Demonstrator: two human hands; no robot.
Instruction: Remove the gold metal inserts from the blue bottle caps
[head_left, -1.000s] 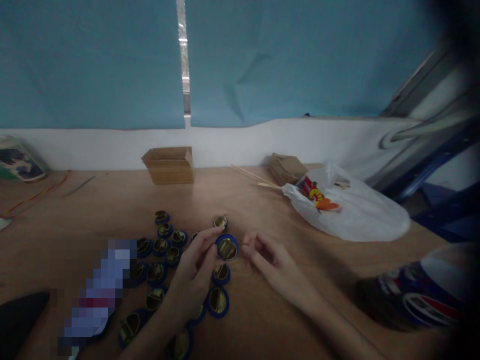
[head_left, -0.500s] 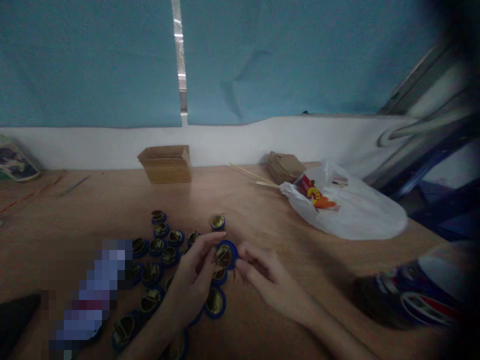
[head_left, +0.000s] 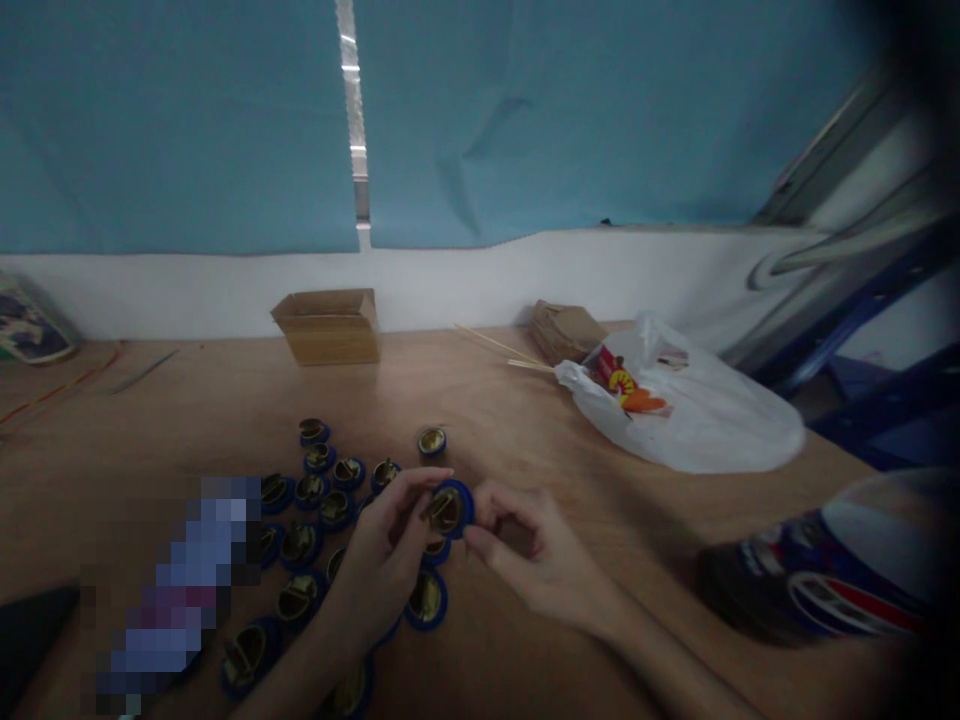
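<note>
A small round piece with a blue rim and a gold-coloured hollow side (head_left: 454, 508) is held up between my hands, a narrow gold bar sticking out of it. My left hand (head_left: 391, 545) pinches its left side between thumb and fingers. At its right rim, the curled thumb and index finger of my right hand (head_left: 536, 550) touch the edge. Several like pieces lie on the table around and under my left hand, among them one standing apart (head_left: 432, 441), one just below the hands (head_left: 427, 600) and one at the front left (head_left: 250, 655).
On the wooden table (head_left: 622, 540) stand an open cardboard box (head_left: 334, 330), a folded brown packet (head_left: 562, 330) and thin sticks. A white plastic bag (head_left: 720, 420) lies right of these. A large dark bottle (head_left: 810, 570) is at the right; a pixelated blue patch covers the left.
The view has shifted slightly. My right thumb and index finger have spread a little at the rim, while my left hand keeps its hold on the round piece.
</note>
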